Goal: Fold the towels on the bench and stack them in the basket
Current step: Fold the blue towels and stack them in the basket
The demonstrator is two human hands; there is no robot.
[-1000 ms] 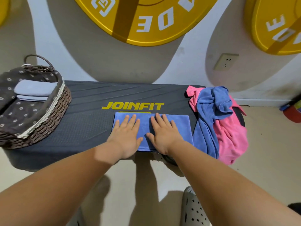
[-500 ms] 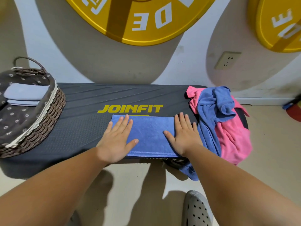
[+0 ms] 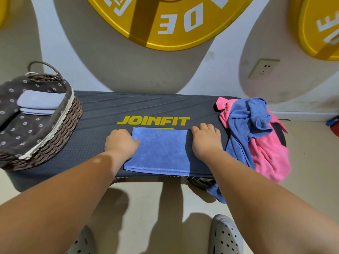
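Observation:
A folded blue towel [image 3: 161, 151] lies flat at the front of the dark bench [image 3: 95, 143], just below the yellow JOINFIT lettering. My left hand [image 3: 122, 143] is curled over the towel's left end, thumb on top. At the right end my right hand [image 3: 206, 140] grips the same way, fingers bent. The wicker basket [image 3: 60, 125] with a dark flowered lining stands on the bench's left end. It holds two folded pale blue towels [image 3: 40, 101]. A crumpled blue towel [image 3: 245, 121] and a pink towel [image 3: 266, 154] are heaped on the right end.
The heap hangs over the bench's front right corner toward the floor. Behind the bench is a wall with a socket [image 3: 264, 68] and large yellow discs [image 3: 174, 21]. My grey perforated shoes [image 3: 225, 235] stand on the floor before the bench.
My hands slid apart from the towel's middle to its two ends. Their flat fingers have curled around the edges.

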